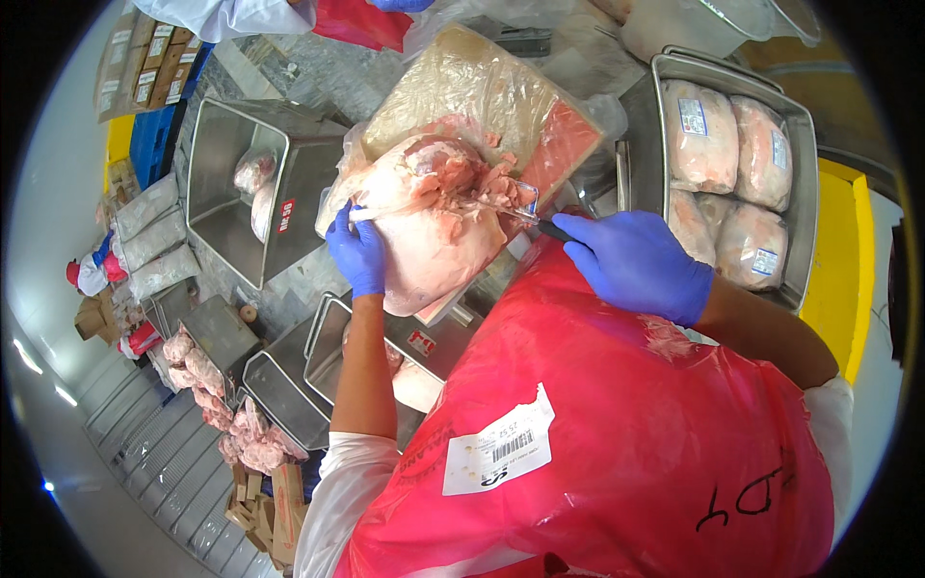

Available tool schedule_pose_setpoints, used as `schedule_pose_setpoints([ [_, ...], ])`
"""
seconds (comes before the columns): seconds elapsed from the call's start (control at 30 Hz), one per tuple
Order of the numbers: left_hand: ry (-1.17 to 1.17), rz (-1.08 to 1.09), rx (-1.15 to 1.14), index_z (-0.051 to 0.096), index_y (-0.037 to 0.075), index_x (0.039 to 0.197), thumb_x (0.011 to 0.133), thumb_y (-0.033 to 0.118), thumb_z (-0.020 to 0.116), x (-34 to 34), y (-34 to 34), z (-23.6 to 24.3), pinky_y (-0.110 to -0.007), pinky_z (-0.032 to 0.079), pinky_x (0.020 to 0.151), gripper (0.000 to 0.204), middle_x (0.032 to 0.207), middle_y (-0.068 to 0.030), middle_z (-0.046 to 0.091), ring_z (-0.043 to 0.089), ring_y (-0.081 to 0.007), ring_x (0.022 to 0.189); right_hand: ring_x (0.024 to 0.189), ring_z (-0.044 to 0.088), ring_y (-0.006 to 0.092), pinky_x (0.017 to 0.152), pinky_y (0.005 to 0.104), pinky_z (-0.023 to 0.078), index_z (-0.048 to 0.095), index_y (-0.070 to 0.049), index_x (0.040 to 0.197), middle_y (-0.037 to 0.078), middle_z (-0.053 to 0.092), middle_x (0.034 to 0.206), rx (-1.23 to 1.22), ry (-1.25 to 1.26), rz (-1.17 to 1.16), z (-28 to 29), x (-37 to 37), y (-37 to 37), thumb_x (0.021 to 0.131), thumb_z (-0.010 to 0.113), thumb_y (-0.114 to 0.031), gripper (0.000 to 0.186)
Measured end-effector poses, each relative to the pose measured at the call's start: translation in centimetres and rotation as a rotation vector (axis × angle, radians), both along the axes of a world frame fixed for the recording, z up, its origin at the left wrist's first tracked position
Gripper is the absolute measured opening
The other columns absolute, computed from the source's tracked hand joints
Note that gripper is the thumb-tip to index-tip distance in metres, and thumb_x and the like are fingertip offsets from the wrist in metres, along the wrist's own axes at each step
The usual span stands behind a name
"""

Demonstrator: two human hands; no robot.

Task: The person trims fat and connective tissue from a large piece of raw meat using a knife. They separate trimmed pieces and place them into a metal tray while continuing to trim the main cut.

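A large pale piece of meat [434, 250] with fat and reddish trimmed flesh on top lies on a plastic-covered board [438, 72]. My left hand [356, 250], in a blue glove, has its fingers closed on the left edge of the meat. My right hand [631, 265], also gloved, grips the black handle of a knife [559, 229], whose metal blade reaches left into the trimmings at the meat's right side, partly hidden there. A red plastic apron [617, 443] with a white label covers my front.
Bagged meat cuts [703, 144] fill a steel tub at the right. Steel bins [217, 193] stand at the left and below [275, 380]. Meat pieces [260, 443] are piled at the lower left, near cardboard [287, 506]. Other people [93, 275] are at far left and top, one with a blue glove.
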State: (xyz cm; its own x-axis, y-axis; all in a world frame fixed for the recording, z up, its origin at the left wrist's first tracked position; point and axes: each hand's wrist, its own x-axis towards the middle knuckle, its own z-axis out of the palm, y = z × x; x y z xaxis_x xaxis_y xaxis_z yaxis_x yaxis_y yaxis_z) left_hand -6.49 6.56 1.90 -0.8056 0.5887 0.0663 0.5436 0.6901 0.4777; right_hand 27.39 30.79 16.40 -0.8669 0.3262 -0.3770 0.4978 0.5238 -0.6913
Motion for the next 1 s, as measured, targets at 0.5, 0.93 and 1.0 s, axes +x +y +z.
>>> schedule_pose_setpoints([
  [0.5,-0.040,-0.037,0.083,0.070,0.003,0.130,0.105,0.023,0.046,-1.3,-0.1,-1.4,-0.051,0.041,0.110,0.040,0.130,-0.0266,0.068,0.058,-0.0443,0.127,0.071,0.072,0.0398,0.060,0.0523,0.056,0.064,0.000,0.114,0.019,0.071,0.077,0.256,0.028,0.250,-2.2,-7.9,-1.9,0.093,0.059,-0.013,0.026],
  [0.93,-0.155,0.240,0.111,0.071,-0.005,0.126,0.111,0.031,0.047,-0.8,1.1,-0.3,-0.037,0.053,0.090,0.046,0.109,-0.0212,0.077,0.070,-0.0219,0.098,0.067,0.068,0.0375,0.059,0.0502,0.056,0.050,-0.026,0.154,0.016,0.067,0.084,0.175,0.169,0.010,-21.2,5.3,-1.0,0.101,0.063,-0.032,0.055],
  [1.0,-0.206,0.266,0.143,0.070,-0.005,0.127,0.111,0.029,0.046,-1.0,0.5,-0.7,-0.035,0.050,0.097,0.045,0.115,-0.0194,0.076,0.068,-0.0210,0.106,0.072,0.069,0.0390,0.066,0.0495,0.058,0.053,-0.028,0.152,0.018,0.067,0.087,0.068,0.201,-0.014,-23.4,5.5,-0.4,0.101,0.065,-0.031,0.052],
])
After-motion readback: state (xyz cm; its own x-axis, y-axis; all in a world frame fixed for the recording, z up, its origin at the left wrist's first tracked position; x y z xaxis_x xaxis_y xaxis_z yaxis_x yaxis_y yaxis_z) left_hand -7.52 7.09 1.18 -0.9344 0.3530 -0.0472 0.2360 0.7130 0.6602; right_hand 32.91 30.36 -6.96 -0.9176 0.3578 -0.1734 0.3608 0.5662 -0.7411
